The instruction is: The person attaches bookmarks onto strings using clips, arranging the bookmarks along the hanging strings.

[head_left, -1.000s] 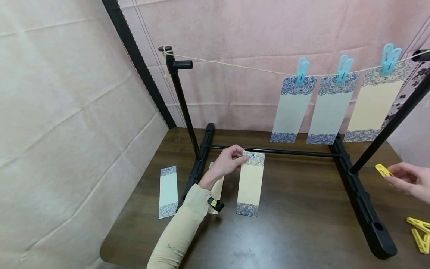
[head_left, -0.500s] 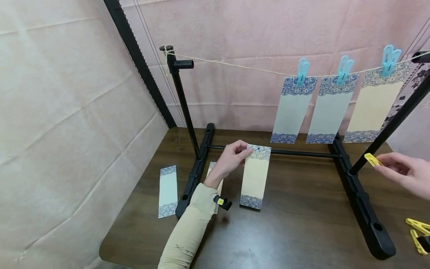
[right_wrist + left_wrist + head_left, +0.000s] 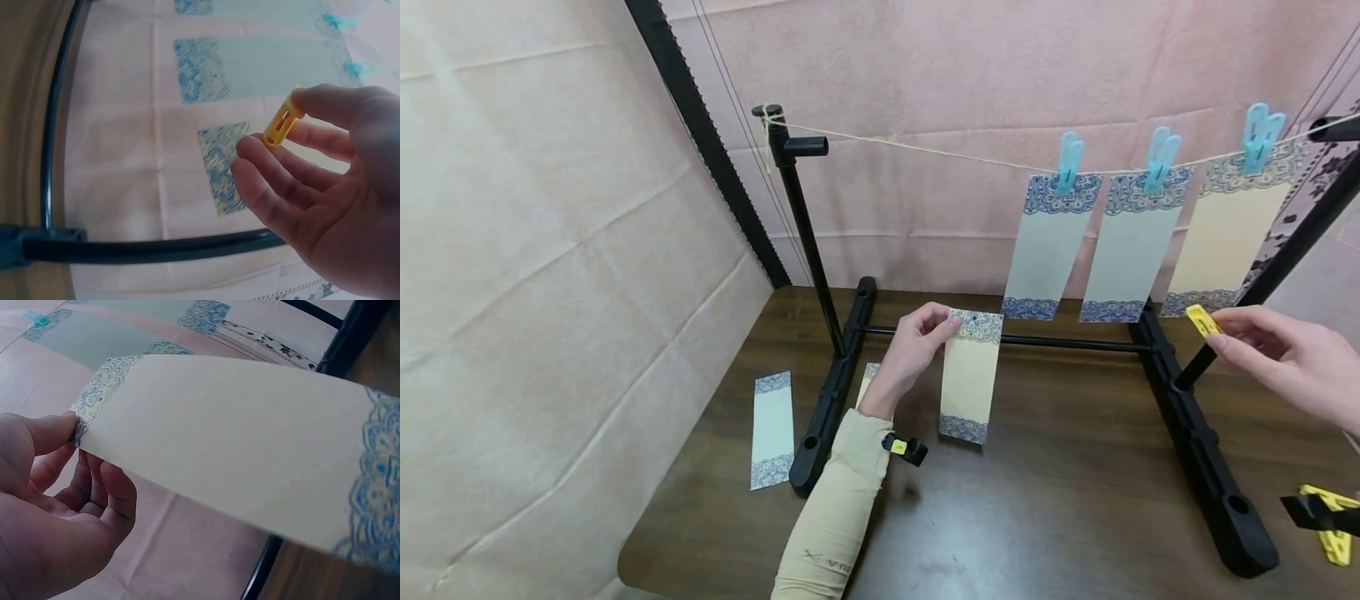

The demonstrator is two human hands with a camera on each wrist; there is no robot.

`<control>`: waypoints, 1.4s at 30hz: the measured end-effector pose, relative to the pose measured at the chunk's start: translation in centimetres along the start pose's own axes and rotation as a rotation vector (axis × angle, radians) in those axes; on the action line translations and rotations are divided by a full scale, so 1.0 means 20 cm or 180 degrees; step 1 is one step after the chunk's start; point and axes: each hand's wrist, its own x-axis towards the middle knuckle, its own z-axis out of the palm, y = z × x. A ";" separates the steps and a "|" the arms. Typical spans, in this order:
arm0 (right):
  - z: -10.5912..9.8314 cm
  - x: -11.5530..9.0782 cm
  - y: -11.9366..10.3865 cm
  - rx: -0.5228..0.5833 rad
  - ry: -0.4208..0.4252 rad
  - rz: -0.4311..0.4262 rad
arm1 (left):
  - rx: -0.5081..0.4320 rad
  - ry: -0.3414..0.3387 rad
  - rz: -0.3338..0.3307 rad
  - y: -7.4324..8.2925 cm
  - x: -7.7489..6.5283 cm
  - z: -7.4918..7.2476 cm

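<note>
My left hand [image 3: 917, 354] pinches a cream bookmark-like card [image 3: 970, 379] with blue lace borders by its top left corner, above the table. In the left wrist view the thumb presses the card's patterned end [image 3: 100, 394]. At the right, my right hand [image 3: 1285, 350] pinches a yellow clothespin [image 3: 1202, 320] between thumb and fingers; the right wrist view shows the clothespin [image 3: 284, 122] close up. Two pale blue cards [image 3: 1051, 250] and one cream card [image 3: 1236, 233] hang from a string [image 3: 917, 152], each under a blue clothespin [image 3: 1070, 162].
A black frame [image 3: 808, 237] with two posts and a low crossbar [image 3: 1067, 342] stands on the brown table [image 3: 1000, 533]. A pale blue card [image 3: 772, 429] lies at the left; another cream card [image 3: 867, 379] is partly behind my left arm. More yellow clothespins [image 3: 1336, 546] lie front right.
My left hand has raised the cream card off the table and a little to the right. My right hand has moved left and up with the yellow clothespin.
</note>
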 end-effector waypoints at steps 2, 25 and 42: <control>-0.01 0.00 -0.02 0.0043 0.0040 -0.0045 | -0.0023 0.0060 0.0062 0.01 0.00 0.00; -0.15 0.16 -0.38 0.0124 0.0486 -0.0843 | -0.0284 0.0503 0.0386 0.21 0.03 0.02; -0.18 0.28 -0.62 0.0223 0.0865 -0.1599 | -0.0325 0.0472 0.0559 0.37 0.07 0.01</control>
